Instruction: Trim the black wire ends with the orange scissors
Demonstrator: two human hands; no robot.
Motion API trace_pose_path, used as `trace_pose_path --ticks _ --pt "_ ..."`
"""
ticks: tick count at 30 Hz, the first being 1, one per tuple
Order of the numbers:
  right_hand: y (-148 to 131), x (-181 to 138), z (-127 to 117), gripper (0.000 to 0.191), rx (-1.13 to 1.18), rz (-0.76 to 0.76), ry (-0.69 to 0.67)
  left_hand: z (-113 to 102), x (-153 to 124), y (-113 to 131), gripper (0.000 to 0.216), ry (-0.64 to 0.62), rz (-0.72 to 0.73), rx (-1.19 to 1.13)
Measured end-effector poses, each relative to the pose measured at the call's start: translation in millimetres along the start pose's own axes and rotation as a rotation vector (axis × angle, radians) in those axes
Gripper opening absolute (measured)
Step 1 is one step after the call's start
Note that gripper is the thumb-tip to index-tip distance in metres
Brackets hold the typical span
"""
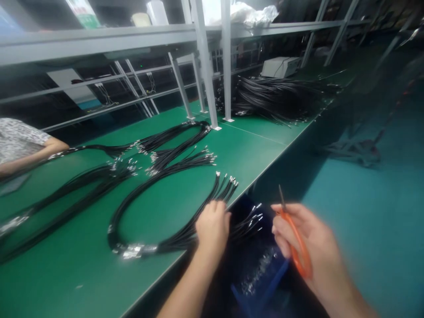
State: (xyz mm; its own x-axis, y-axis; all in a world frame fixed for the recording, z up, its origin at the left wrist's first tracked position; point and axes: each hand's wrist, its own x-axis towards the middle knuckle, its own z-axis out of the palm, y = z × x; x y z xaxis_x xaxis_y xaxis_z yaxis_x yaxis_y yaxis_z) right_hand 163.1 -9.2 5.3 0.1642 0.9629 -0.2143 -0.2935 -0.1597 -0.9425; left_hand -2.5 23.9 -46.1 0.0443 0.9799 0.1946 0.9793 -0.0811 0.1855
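Note:
A curved bundle of black cables (pixel 131 197) with silvery tips lies on the green table, bound by shiny tape (pixel 135 251) near its bend. My left hand (pixel 213 223) is closed around one fanned-out end of it at the table's edge. Some cable ends (pixel 253 221) hang past the edge, below and right of that hand. My right hand (pixel 316 240) grips scissors (pixel 300 249) with orange handles, blades pointing up, apart from the cables. How far the blades are parted is unclear. Beneath, a blue container (pixel 243 300) holds small shiny bits, too blurred to name.
More cable bundles (pixel 89 194) lie across the green tabletop (pixel 76 282). White posts (pixel 212 88) carry a shelf (pixel 99 37) above. A big pile of black cables (pixel 278 97) and a white box (pixel 280 67) are farther back. Another person's arm (pixel 36 154) rests at the left.

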Motion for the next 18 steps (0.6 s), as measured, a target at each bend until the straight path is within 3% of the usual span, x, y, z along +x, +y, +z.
trace_pose_path --ticks 4,8,11,18 --pt "2 4 0 0.032 0.024 0.015 -0.074 7 9 -15 0.006 0.009 -0.003 0.118" --pt "2 7 -5 0.029 0.081 0.030 -0.114 8 7 -17 0.018 -0.012 0.077 0.161" --pt "1 9 -8 0.027 0.109 0.031 -0.119 5 8 -17 0.014 -0.022 0.101 0.172" --pt "3 10 -12 0.030 0.164 0.006 -0.112 -5 14 -24 0.020 0.011 -0.016 0.159"
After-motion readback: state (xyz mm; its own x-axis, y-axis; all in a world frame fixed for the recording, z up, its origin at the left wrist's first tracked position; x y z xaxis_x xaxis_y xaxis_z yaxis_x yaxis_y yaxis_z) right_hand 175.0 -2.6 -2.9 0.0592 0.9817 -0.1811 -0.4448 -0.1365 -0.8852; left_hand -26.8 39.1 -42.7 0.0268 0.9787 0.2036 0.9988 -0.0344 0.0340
